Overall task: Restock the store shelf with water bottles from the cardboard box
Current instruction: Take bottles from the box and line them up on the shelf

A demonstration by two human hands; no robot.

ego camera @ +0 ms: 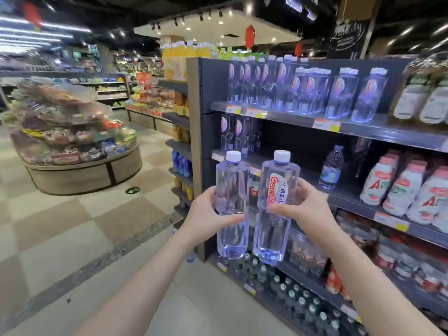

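Observation:
I hold two clear square water bottles with white caps upright in front of the shelf. My left hand (208, 212) grips the left bottle (232, 180) around its middle. My right hand (306, 207) grips the right bottle (275, 236), whose red-lettered label faces me. The dark grey shelf (274, 116) stands just behind them. Its top level carries several of the same bottles (308, 90). The second level has a few at its left end (234, 137) and a dark gap beside them. No cardboard box is in view.
White drink bottles with red labels (409, 190) and one small water bottle (331, 167) fill the second level on the right. Dark bottles (298, 301) line the bottom shelf. A round wooden display stand of packaged goods (80, 166) sits across the tiled aisle to the left.

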